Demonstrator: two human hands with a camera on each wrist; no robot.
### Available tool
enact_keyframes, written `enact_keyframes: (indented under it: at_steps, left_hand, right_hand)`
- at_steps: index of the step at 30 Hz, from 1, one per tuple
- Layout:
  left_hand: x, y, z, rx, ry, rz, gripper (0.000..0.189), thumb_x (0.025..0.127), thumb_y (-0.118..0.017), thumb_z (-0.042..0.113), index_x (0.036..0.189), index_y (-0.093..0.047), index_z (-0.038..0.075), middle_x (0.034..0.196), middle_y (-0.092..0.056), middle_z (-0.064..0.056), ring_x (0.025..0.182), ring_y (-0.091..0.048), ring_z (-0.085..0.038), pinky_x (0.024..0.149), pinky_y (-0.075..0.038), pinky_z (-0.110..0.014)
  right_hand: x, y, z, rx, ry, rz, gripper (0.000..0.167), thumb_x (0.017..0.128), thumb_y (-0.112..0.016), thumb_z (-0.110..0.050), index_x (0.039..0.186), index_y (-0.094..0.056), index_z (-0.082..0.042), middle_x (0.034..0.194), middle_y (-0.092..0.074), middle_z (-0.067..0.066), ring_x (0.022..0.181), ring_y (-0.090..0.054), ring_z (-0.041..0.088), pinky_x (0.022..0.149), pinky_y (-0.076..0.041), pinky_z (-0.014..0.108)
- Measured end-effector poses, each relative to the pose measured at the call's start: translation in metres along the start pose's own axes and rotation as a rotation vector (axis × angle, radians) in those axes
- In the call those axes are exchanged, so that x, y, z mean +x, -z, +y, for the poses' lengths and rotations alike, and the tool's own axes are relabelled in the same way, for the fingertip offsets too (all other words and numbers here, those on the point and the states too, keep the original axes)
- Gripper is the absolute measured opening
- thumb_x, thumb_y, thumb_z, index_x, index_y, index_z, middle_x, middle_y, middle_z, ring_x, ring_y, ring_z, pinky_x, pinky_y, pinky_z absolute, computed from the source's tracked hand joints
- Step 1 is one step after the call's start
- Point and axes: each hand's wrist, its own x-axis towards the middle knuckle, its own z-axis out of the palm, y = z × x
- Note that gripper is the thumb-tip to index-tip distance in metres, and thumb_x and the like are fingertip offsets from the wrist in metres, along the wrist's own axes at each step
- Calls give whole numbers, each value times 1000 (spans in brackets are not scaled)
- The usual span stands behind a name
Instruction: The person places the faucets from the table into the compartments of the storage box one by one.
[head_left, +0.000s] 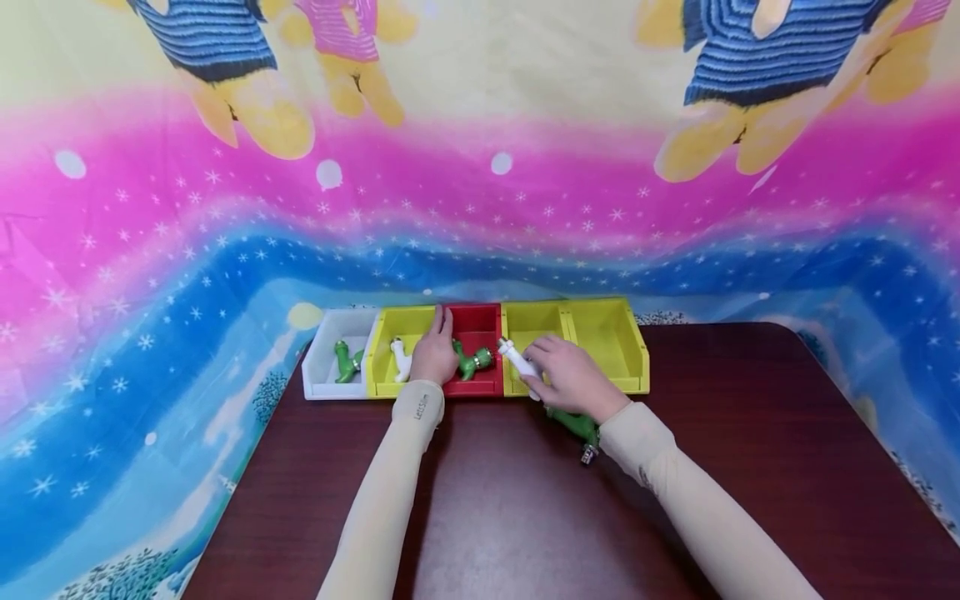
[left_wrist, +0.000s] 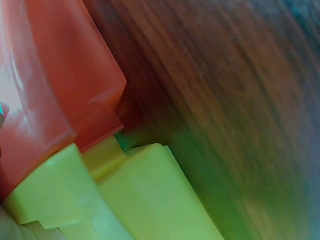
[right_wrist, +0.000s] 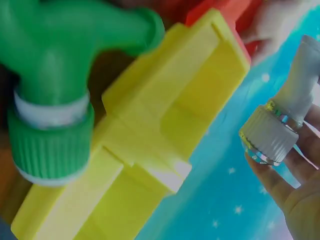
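My right hand (head_left: 567, 372) holds a white plastic tap (head_left: 516, 357) over the front of the fourth bin, a yellow one (head_left: 551, 390). The right wrist view shows the tap's ribbed collar (right_wrist: 270, 135) close to the fingers. My left hand (head_left: 435, 354) rests with extended fingers along the wall between the other yellow bin (head_left: 386, 388) and the red bin (head_left: 480, 321). Inside the red bin lies a green tap (head_left: 474, 362). Another green tap (head_left: 576, 423) is on the table, below my right hand and partly hidden by it.
Leftmost in the row, a white bin (head_left: 318, 390) contains a green tap (head_left: 345, 363). The yellow bin beside it contains a white tap (head_left: 401, 360). A wide yellow bin (head_left: 611, 342) ends the row at right. Behind the brown table (head_left: 495, 517) hangs a printed cloth (head_left: 480, 192).
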Motion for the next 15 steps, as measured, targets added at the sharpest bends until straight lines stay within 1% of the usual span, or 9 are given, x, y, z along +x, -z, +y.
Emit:
enact_keyframes:
  at_steps: [3,7,9,15]
  left_hand:
    - [0,-1,0,8,-4,-1,86,91,-62,4,166,-21,11,175,-14,-9,110,-66,-35,85,-59,-43]
    - [0,0,0,11,-3,-5,87,92,-63,4,167,-20,12,175,-13,-8,102,-66,-33,83,-59,-42]
    - [0,1,0,16,-3,-9,87,92,-63,5,167,-19,11,175,-13,-8,101,-66,-33,83,-59,-42]
    - [1,-1,-1,24,-10,-16,86,93,-63,5,167,-19,11,175,-12,-9,98,-66,-33,80,-59,-42]
  right_hand:
    - [5,1,11,-14,-22,3,28,91,-78,-23,111,-73,-3,110,-73,12,102,-65,29,89,-58,46]
    - [12,0,21,-34,-53,-2,30,93,-75,-23,114,-72,-1,112,-73,15,106,-65,31,93,-57,47]
    - [15,-2,24,-41,-67,-10,30,95,-74,-23,115,-72,-1,113,-73,15,107,-64,31,95,-56,47]
    - [22,-6,26,-30,-105,-37,29,96,-72,-22,115,-69,0,109,-72,15,106,-63,32,95,-54,48]
